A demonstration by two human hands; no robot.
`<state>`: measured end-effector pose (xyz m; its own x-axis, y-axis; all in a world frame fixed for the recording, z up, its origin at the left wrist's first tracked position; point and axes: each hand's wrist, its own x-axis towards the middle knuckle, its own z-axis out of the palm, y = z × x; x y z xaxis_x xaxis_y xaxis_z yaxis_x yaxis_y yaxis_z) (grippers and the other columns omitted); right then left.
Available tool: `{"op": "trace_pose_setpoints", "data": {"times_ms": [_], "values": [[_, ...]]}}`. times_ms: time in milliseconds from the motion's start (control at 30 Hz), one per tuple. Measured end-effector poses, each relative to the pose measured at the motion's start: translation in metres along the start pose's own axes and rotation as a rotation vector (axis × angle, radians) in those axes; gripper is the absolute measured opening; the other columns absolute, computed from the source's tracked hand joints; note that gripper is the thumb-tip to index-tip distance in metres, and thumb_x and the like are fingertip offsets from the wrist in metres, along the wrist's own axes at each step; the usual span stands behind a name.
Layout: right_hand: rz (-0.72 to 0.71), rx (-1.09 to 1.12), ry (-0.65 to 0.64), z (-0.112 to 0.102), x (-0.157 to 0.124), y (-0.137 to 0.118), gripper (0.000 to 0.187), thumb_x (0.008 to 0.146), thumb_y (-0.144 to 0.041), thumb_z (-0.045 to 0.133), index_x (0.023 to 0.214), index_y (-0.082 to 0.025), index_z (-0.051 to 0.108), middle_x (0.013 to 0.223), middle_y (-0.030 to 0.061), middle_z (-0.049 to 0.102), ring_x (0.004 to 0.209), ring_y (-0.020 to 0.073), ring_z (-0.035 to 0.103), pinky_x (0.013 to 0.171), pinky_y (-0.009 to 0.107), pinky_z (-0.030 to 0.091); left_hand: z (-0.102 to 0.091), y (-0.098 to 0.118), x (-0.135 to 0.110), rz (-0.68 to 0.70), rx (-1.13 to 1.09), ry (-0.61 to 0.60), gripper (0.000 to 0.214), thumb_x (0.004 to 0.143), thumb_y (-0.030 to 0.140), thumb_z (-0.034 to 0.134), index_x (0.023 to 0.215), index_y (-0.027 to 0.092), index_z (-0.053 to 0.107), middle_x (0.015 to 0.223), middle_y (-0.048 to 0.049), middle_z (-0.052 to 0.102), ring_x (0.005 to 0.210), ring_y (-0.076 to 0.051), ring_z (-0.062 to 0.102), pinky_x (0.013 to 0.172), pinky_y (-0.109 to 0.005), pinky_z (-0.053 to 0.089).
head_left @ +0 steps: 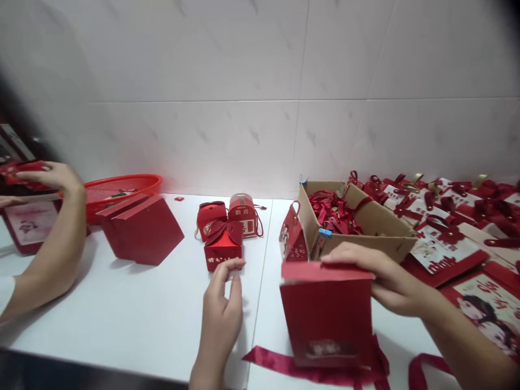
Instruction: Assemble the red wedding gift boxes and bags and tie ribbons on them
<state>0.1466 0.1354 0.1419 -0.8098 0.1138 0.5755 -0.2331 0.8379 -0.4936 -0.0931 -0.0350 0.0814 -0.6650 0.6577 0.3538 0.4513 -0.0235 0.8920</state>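
Observation:
My right hand (385, 279) grips the top edge of a tall red paper box (327, 314) that stands upright on the white table (134, 314). Its fingers lie over the folded top. A dark red ribbon (284, 363) trails from under the box. My left hand (221, 311) is raised just in front of a small red box with a butterfly-shaped lid (223, 246). Its fingers are loosely apart, the fingertips almost at the box, and I see nothing in them.
Another person's arm (60, 238) reaches in from the left, its hand on a red item. Nearby are a stack of flat red boxes (140, 227), a red basket (122, 189), two more small red boxes (244, 214), a cardboard box of ribbons (365, 227) and printed flat sheets (447, 238).

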Motion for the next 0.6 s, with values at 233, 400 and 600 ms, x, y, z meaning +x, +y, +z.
{"op": "trace_pose_setpoints", "data": {"times_ms": [233, 400, 600], "values": [[0.35, 0.437, 0.348, 0.043, -0.026, 0.022, 0.023, 0.093, -0.026, 0.053, 0.114, -0.031, 0.062, 0.111, 0.003, 0.065, 0.101, 0.0157, 0.063, 0.086, 0.023, 0.052, 0.058, 0.044, -0.022, 0.11, -0.312, -0.267, 0.022, 0.095, 0.038, 0.047, 0.1, 0.023, 0.062, 0.12, -0.0074, 0.058, 0.114, -0.023, 0.054, 0.095, -0.032, 0.042], [0.373, 0.77, 0.445, 0.052, -0.027, 0.014, 0.023, 0.091, -0.037, 0.054, 0.109, -0.029, 0.066, 0.112, 0.0017, 0.065, 0.105, 0.0163, 0.061, 0.092, 0.024, 0.047, 0.083, 0.057, -0.029, -0.09, -0.476, -0.081, 0.022, 0.089, 0.042, 0.056, 0.093, 0.021, 0.061, 0.096, -0.0046, 0.063, 0.093, -0.02, 0.06, 0.085, -0.03, 0.047], [0.473, 0.749, 0.568, 0.056, -0.021, -0.006, 0.023, 0.093, -0.038, 0.054, 0.099, -0.025, 0.073, 0.096, 0.0026, 0.071, 0.088, 0.0141, 0.065, 0.078, 0.02, 0.05, 0.072, 0.061, -0.035, -0.075, -0.687, -0.163, 0.019, 0.079, 0.036, 0.064, 0.087, 0.021, 0.055, 0.09, -0.0027, 0.059, 0.082, -0.019, 0.056, 0.07, -0.026, 0.047]]}}
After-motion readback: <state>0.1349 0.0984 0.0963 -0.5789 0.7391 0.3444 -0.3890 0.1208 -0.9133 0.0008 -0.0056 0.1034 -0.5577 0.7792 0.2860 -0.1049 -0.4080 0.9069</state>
